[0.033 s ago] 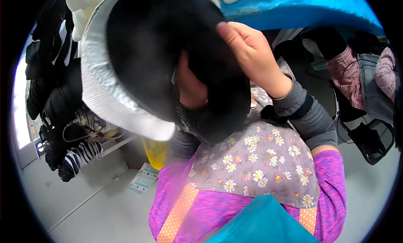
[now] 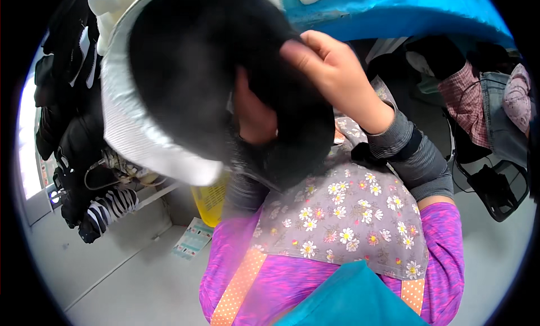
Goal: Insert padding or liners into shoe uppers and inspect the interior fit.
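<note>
A large piece of black fabric (image 2: 185, 61) is held up close in front of me, with a white, puckered, ribbed band (image 2: 135, 137) curving along its left and lower side. My right hand (image 2: 343, 81) grips the black fabric at its right edge, thumb on top and fingers bent behind. My left hand (image 2: 256, 115) shows only in part, in a gap in the middle of the black fabric, apparently holding it from beneath. Its fingertips are hidden. Blur and a hazy patch obscure the fabric's details, so its exact kind cannot be told.
White rounded objects (image 2: 109, 11) and a blue cover (image 2: 394, 11) lie at the far side. Black garments (image 2: 62, 90) hang at left above a striped roll (image 2: 112, 208). A yellow container (image 2: 211, 202) stands beside my left arm. Piled clothes (image 2: 467, 95) and a black-framed chair (image 2: 495, 188) are at right.
The black fabric and its white band have shifted slightly left. My right thumb has moved a little left and down on the fabric; both hands keep hold.
</note>
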A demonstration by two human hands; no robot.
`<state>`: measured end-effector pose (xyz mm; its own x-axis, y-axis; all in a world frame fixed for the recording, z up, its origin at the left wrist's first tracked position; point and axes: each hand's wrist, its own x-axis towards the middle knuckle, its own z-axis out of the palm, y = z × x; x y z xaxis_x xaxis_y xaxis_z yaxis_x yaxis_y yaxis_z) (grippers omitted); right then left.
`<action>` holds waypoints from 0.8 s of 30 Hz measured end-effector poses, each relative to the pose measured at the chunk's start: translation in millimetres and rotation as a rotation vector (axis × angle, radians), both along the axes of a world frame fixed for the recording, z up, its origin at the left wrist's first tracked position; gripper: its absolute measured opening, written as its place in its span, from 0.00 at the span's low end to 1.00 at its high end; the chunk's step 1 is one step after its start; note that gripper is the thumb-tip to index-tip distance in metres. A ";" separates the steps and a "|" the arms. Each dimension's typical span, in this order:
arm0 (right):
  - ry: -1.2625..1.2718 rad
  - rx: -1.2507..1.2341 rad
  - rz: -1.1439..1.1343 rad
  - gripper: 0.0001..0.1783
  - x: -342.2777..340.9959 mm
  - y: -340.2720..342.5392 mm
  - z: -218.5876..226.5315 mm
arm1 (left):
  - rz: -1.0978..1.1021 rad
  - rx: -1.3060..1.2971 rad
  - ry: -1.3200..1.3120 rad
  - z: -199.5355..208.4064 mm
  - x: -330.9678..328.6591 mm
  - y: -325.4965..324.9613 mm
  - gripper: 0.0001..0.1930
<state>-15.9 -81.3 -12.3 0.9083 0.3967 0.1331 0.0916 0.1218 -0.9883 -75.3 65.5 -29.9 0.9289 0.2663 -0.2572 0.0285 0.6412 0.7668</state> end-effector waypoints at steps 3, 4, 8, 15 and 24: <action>-0.017 -0.016 0.069 0.13 -14.2 1.8 -14.9 | 0.035 -0.081 -0.078 -6.7 0.2 10.9 0.26; -0.013 -0.017 0.067 0.13 -12.1 -0.4 -16.0 | -0.003 -0.205 -0.148 -16.5 -1.4 14.6 0.26; -0.247 -0.106 -0.019 0.12 2.9 -12.2 -8.6 | 0.061 0.838 -0.003 -43.3 -5.3 17.6 0.28; -0.130 0.083 -0.054 0.18 -10.8 4.1 -25.5 | 0.221 0.805 -0.105 -27.4 3.5 10.0 0.33; -0.130 -0.046 -0.018 0.16 -8.6 -7.3 -15.3 | 0.139 0.542 -0.162 -16.7 -1.4 -6.4 0.30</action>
